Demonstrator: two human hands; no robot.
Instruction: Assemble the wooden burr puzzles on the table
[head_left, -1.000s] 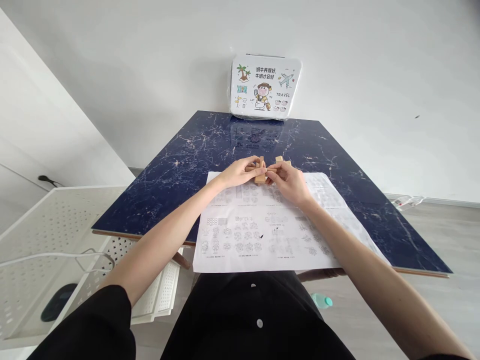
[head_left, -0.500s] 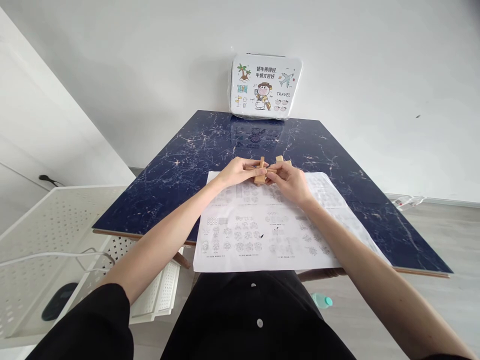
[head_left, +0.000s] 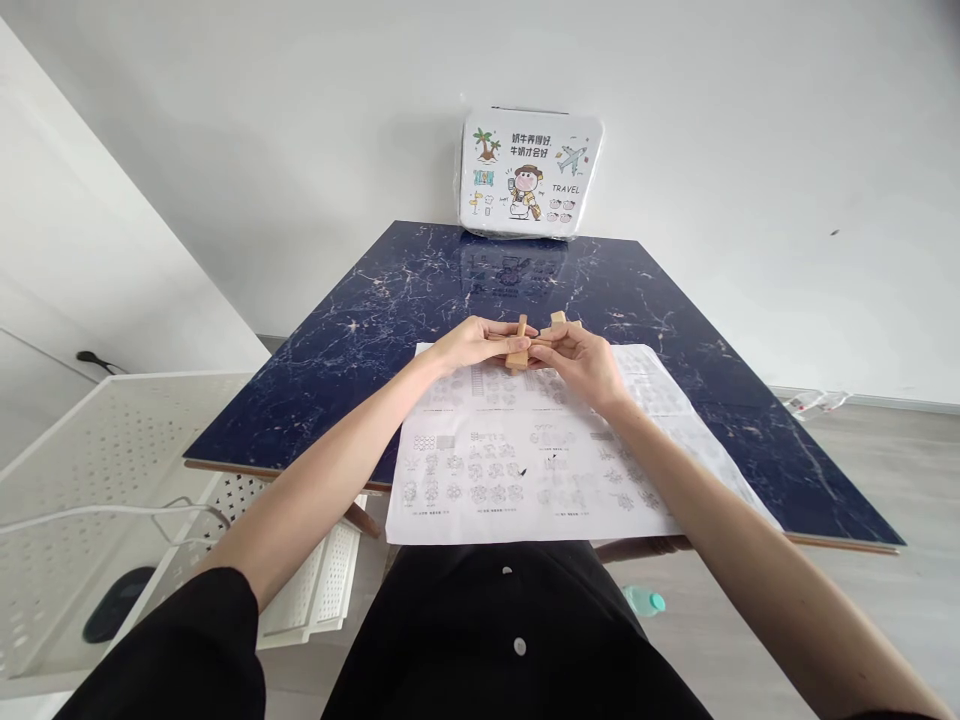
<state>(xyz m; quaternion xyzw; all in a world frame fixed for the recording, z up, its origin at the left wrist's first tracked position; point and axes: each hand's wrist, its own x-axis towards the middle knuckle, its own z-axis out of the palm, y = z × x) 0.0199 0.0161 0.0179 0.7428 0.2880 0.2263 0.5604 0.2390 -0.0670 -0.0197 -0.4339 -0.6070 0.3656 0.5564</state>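
A small wooden puzzle of crossed bars [head_left: 520, 343] is held just above a printed instruction sheet [head_left: 525, 470] on the dark blue marble table [head_left: 375, 330]. My left hand [head_left: 472, 345] pinches it from the left, fingers closed on a bar. From the right, my right hand [head_left: 581, 362] grips it, fingers curled around the wooden pieces. More wooden pieces [head_left: 561, 321] show just behind my right hand; whether they rest on the table or belong to the held puzzle is unclear.
A white tin with cartoon travel pictures [head_left: 531, 172] leans against the wall at the table's far edge. A white perforated rack [head_left: 112, 470] with a cable stands at the left. A teal bottle cap [head_left: 643, 601] lies on the floor under the table.
Both hands and the wooden puzzle have shifted slightly away from me and a little left; the grip stays the same.
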